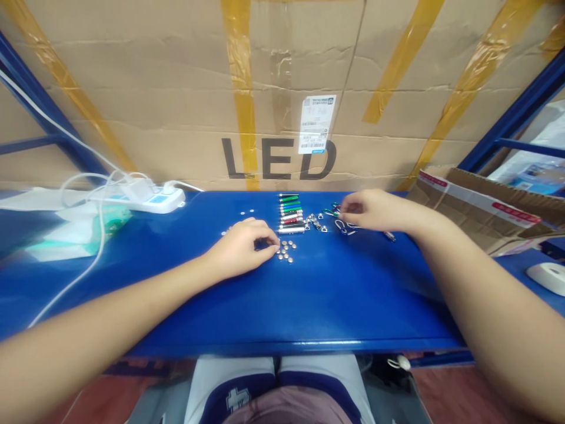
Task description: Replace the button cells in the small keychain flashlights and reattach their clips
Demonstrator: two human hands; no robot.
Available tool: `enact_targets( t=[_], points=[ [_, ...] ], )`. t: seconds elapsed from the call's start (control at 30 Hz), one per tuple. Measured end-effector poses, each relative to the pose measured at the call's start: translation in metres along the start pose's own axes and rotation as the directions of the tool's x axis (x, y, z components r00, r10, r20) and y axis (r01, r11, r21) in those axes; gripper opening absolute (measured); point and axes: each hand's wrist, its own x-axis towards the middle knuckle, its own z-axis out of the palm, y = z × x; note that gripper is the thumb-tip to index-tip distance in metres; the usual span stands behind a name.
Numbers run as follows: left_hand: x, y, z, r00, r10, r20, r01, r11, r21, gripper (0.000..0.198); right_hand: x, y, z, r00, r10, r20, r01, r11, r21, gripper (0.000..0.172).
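Lying unjoined, tubes (292, 221) were seen between left hand (247, 246), fingertips together by discs (286, 255), and right hand (369, 210), grip unclear

The tabletop (344, 294) is plain blue — the tubes (291, 221) green, blue, red and silver.

Seemingly a workshop: blue bench (318, 306), small metal discs (286, 256), taped carton (189, 112).

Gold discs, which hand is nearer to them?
Left. The left hand is at the gold discs, on their left; the right hand is farther off to their right.
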Motion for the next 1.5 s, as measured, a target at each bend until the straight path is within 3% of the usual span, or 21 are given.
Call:
enact_targets(
  t=[0.07,0.17,0.3,0.5,0.83,1.07,1.23,1.37,1.5],
  points=[
    [0.000,-0.001,0.001,1.000,-0.001,0.002,0.001,1.000,0.003,0.017,0.000,-0.014,0.015,0.981,-0.195,0.003,0.194,0.974,0.118,0.014],
    [0.000,-0.003,0.001,1.000,0.013,0.001,-0.013,1.000,0.002,0.016,0.001,-0.034,0.039,0.929,-0.360,-0.084,0.367,0.925,0.094,0.015],
    [0.000,-0.005,0.002,1.000,0.029,-0.008,-0.029,1.000,0.004,0.016,0.000,-0.046,0.056,0.905,-0.393,-0.162,0.402,0.916,0.023,0.013],
    [0.000,-0.006,0.002,1.000,0.020,-0.023,-0.020,1.000,0.007,0.017,0.000,-0.043,0.054,0.874,-0.457,-0.167,0.472,0.880,0.063,0.027],
    [0.001,-0.007,0.002,0.995,-0.040,-0.091,0.039,0.999,-0.020,0.017,0.007,-0.040,0.072,0.866,-0.455,-0.207,0.468,0.884,0.013,0.011],
    [0.001,0.000,0.001,0.972,0.051,-0.231,-0.053,0.999,-0.001,0.032,-0.007,-0.058,0.054,0.798,-0.471,-0.375,0.511,0.859,0.009,0.011],
    [-0.002,0.003,0.001,0.981,0.135,-0.142,-0.143,0.988,-0.051,0.027,-0.023,-0.079,0.046,0.763,-0.539,-0.357,0.575,0.818,-0.005,0.011],
    [-0.003,0.006,-0.001,0.993,0.042,-0.113,-0.055,0.992,-0.115,0.021,-0.027,-0.082,0.051,0.818,-0.461,-0.343,0.516,0.852,0.086,0.015],
    [-0.003,0.008,-0.003,0.995,0.008,-0.095,-0.021,0.989,-0.143,0.023,-0.020,-0.072,0.059,0.895,-0.407,-0.183,0.433,0.891,0.135,0.016]
  ],
)
